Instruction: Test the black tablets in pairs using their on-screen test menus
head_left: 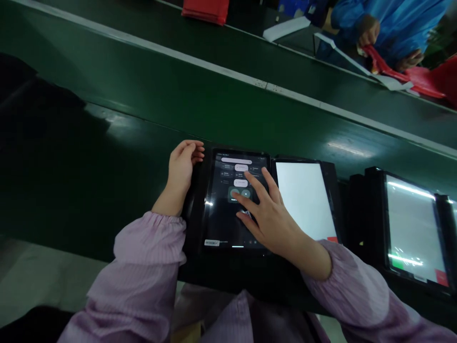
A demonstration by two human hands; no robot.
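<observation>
Right hand [274, 215] hides part of dark-screened tablet [219, 221] from us; we cannot read label [212, 243] at lower left corner, print too small. Co-worker [400, 21] in blue cut off by top edge, hands [370, 31] blurred. Red stack [205, 10] cropped above; farthest device [454, 209] sliced by right edge.

The tablet [224, 220] is a slim dark slab with rounded corners and a narrow black border, placed screen up on the dark green table [150, 157], its long sides running away from the wearer. The screen is lit, showing a nearly black page: a pale rounded bar [236, 161] near the top, rows of small tiles beneath, two of them light, then a greenish panel [240, 189] with round icons. A white label [212, 243] sits at the lower left corner. Part of the right side is hidden; the small lettering is mostly unreadable.
</observation>
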